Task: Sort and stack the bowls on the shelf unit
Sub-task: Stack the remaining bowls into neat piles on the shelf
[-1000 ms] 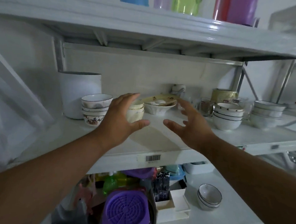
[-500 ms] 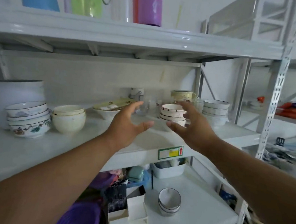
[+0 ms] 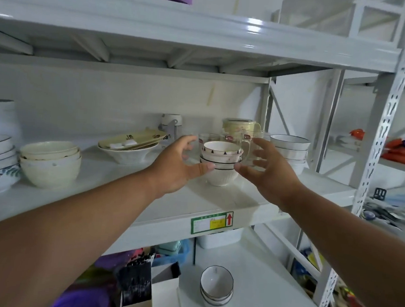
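Currently your left hand (image 3: pixel 176 166) and right hand (image 3: pixel 266 174) are spread, flanking the bowl stack (image 3: pixel 220 163) near the shelf's (image 3: pixel 121 210) front right edge, gripping nothing, positioned for a two-sided lift.

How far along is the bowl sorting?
Partly done: the cream bowls and black-rimmed bowls already sit in stacks on the shelf. In hand: the left hand and right hand, both open, flank the middle stack, not yet gripping. Left: the wide bowl holding plates.
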